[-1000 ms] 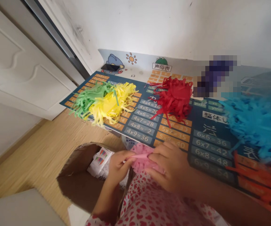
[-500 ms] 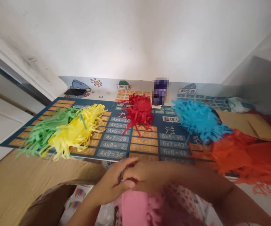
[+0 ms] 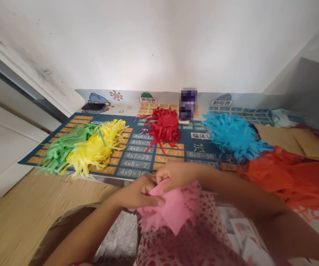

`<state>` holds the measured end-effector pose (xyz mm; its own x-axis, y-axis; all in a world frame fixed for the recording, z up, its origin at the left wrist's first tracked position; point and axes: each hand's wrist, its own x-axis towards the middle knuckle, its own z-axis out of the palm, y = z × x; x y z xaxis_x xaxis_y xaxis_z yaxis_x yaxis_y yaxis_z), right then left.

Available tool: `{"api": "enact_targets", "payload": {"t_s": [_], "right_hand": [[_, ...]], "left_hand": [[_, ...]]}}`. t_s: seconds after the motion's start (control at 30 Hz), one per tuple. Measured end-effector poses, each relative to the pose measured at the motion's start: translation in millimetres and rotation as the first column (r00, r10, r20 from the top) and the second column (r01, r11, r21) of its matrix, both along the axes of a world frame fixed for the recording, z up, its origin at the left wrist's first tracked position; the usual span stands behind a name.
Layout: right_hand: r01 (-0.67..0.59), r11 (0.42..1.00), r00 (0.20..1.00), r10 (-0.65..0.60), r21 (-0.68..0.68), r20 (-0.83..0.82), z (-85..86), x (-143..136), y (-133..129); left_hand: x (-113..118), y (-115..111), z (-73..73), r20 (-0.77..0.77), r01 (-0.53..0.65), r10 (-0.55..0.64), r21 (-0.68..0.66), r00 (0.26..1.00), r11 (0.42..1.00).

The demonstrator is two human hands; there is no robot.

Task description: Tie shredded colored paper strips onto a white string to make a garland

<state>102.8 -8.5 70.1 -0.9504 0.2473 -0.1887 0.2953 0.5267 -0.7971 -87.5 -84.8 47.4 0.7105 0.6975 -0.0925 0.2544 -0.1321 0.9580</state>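
Pink fringed tissue paper (image 3: pixel 174 208) hangs from both hands over my lap, its strips spread around a smooth middle. My left hand (image 3: pixel 139 192) pinches its left side, thumb lying along the top. From the right, my right hand (image 3: pixel 177 175) grips the upper edge with curled fingers. The two hands are close together at the table's front edge. Beyond them lie red fringed paper (image 3: pixel 166 125), a yellow bundle (image 3: pixel 95 147) overlapping a green one (image 3: pixel 65 147), a blue bundle (image 3: pixel 234 135) and an orange one (image 3: pixel 289 181).
A mat printed with times tables (image 3: pixel 133 162) covers the table. At the back are a black phone (image 3: pixel 93 107) and a blurred-out upright object (image 3: pixel 188 105). Brown paper (image 3: pixel 284 140) lies at the right. Below the edge stands a cardboard box (image 3: pixel 56 229) with bubble wrap (image 3: pixel 120 232).
Both hands have drawn the pink paper upward, so more of it shows above my lap. My right hand's fingers now show, curled on its edge. The view has shifted slightly.
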Motion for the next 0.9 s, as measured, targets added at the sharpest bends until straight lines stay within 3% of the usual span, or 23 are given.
{"api": "enact_targets", "payload": {"t_s": [0.1,0.2,0.27,0.3,0.37,0.4,0.47,0.53,0.57,0.73,0.9], "right_hand": [[0.001,0.989,0.998,-0.010,-0.150,-0.062,-4.1,-2.4,10.2],[-0.007,0.966,0.994,-0.022,-0.258,-0.106,-7.9,-8.0,18.6],[-0.015,0.966,0.996,-0.008,-0.259,-0.088,-7.7,-10.7,22.5],[0.020,0.969,0.996,-0.042,-0.248,-0.084,-6.6,-10.6,23.4],[0.211,0.951,0.958,-0.247,-0.225,-0.146,-2.4,-5.4,21.3],[0.350,0.912,0.893,-0.394,-0.215,-0.218,0.2,-0.4,17.7],[0.593,0.777,0.677,-0.624,-0.214,-0.390,4.2,13.3,4.7],[0.701,0.682,0.511,-0.683,-0.206,-0.523,3.9,27.9,-14.5],[0.709,0.676,0.479,-0.669,-0.199,-0.568,1.6,33.8,-25.2],[0.617,0.773,0.532,-0.550,-0.150,-0.644,-21.9,39.1,-65.3],[0.560,0.821,0.700,-0.542,-0.115,-0.464,-36.9,27.8,-74.0]], "left_hand": [[-3.6,-1.4,-6.9,0.084,-0.034,0.056,-0.244,0.995,0.969],[-3.9,-6.2,-18.8,0.185,-0.038,0.175,-0.574,0.967,0.818],[-1.4,-9.5,-24.3,0.213,-0.014,0.215,-0.679,0.953,0.734],[-0.4,-10.4,-25.7,0.219,-0.019,0.244,-0.706,0.945,0.708],[-0.7,-10.4,-26.8,0.242,-0.079,0.377,-0.743,0.894,0.664],[-2.6,-9.5,-26.7,0.265,-0.116,0.466,-0.758,0.844,0.642],[-9.6,-7.0,-26.3,0.316,-0.167,0.612,-0.781,0.725,0.602],[-18.3,-5.5,-26.0,0.343,-0.189,0.686,-0.796,0.641,0.575],[-22.1,-5.4,-26.0,0.348,-0.193,0.703,-0.801,0.621,0.567],[-27.4,-8.1,-28.7,0.359,-0.160,0.720,-0.824,0.594,0.543],[-26.5,-9.1,-32.4,0.476,-0.003,0.631,-0.797,0.612,0.604]]}}
